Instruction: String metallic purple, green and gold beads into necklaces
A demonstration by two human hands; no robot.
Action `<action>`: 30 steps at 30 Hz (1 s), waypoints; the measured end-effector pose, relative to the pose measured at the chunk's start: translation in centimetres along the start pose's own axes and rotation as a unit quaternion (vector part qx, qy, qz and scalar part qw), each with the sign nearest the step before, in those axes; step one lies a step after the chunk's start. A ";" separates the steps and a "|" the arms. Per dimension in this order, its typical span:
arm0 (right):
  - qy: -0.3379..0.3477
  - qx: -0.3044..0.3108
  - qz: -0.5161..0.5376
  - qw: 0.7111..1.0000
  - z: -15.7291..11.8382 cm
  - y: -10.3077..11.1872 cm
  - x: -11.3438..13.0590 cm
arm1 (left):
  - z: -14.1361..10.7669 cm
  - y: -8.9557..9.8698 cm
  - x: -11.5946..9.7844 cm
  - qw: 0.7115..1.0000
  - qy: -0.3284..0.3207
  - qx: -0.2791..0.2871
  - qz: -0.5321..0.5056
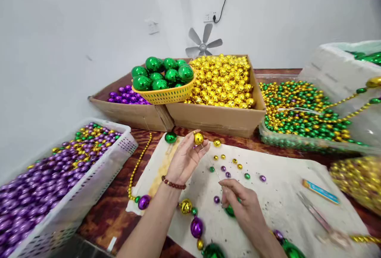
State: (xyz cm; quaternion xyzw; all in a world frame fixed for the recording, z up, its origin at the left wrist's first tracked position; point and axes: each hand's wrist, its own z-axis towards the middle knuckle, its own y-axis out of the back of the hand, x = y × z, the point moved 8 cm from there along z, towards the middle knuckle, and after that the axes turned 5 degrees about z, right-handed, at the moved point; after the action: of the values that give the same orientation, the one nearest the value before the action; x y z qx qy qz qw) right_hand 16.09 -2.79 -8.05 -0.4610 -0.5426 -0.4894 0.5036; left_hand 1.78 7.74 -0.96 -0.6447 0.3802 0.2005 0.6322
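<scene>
My left hand (186,156), with a brown bead bracelet (173,183) at its wrist, pinches a shiny gold bead (199,138) between thumb and fingers. A small purple bead shows partly behind those fingers. Lower and to the right, my right hand (241,200) grips a thin needle (212,164) that slants up to the gold bead. Whether its tip is inside the bead I cannot tell. Under my hands a partly strung bead strand runs across the white cloth (282,194), with gold, purple (197,227) and large green beads (213,251). Small loose beads lie beyond my right hand.
Cardboard boxes of gold beads (222,81) and purple beads stand behind, with a yellow basket (166,94) of big green balls on top. A white crate (119,147) is at left, a clear bin (300,143) at right. Pliers (315,212) and a blue-orange packet (321,191) lie right.
</scene>
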 end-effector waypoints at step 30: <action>-0.009 -0.084 0.209 0.974 2.8 3.2 0.4 | 0.0 2.5 9.1 0.523 -0.058 0.188 0.829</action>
State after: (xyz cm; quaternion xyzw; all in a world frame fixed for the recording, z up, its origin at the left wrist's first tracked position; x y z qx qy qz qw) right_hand 18.95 0.34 -7.47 -0.6093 -0.3957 -0.4127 0.5494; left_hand 5.68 5.77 -9.35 0.1088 0.7345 0.5948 0.3079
